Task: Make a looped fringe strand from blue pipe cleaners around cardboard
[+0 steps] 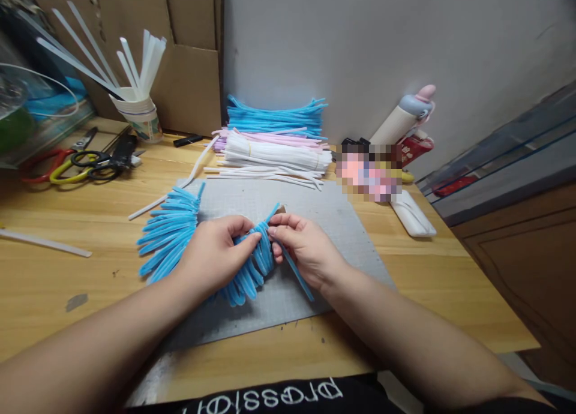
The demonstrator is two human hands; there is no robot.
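My left hand [215,253] is closed around a folded bundle of blue pipe cleaners [250,271] over a grey mat [315,222]. My right hand [302,246] pinches a single blue pipe cleaner [300,277] that runs from the top of the bundle down past my wrist. The thumbs of both hands meet at the bundle's top. A fan of loose blue pipe cleaners [167,231] lies just left of my left hand, partly on the mat.
Stacks of white [274,156], pink and blue pipe cleaners [274,117] lie behind the mat. Scissors [76,162] and a cup of white sticks [139,114] stand at the back left. A white case [411,216] and a bottle [400,120] are at the right. The wooden table [54,282] ends at the right.
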